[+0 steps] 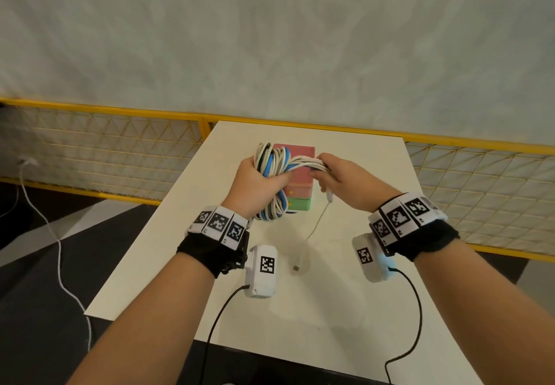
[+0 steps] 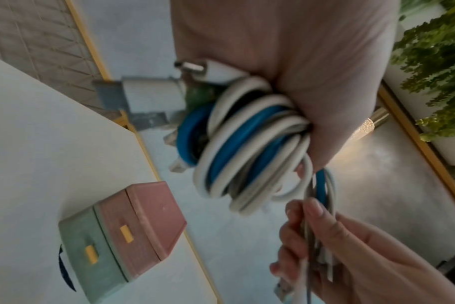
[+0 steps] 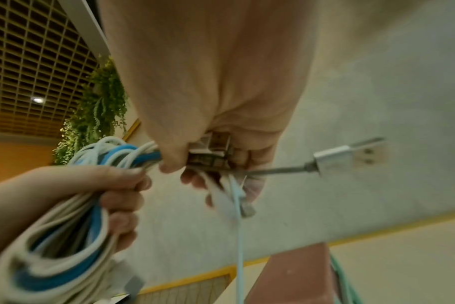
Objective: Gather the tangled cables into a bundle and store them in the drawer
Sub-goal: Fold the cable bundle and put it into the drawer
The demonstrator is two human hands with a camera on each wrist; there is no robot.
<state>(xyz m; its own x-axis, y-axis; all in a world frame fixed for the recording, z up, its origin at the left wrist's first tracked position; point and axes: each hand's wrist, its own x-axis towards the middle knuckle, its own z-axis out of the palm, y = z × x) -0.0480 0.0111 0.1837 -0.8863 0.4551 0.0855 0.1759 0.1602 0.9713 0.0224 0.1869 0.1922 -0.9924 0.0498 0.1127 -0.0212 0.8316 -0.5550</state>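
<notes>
A coil of white and blue cables (image 1: pixel 271 171) is held up in the air, gripped in the left hand (image 1: pixel 255 183), with loops sticking out above and below the fist. A strand of several cables runs sideways from the coil into the right hand (image 1: pixel 345 180), which pinches it. One thin white cable end (image 1: pixel 313 228) hangs down from the right hand, its plug (image 1: pixel 296 267) close to the counter (image 1: pixel 345 309). Behind and just below both hands stands a small drawer unit (image 2: pixel 122 238), a pink drawer over a green one, both closed
</notes>
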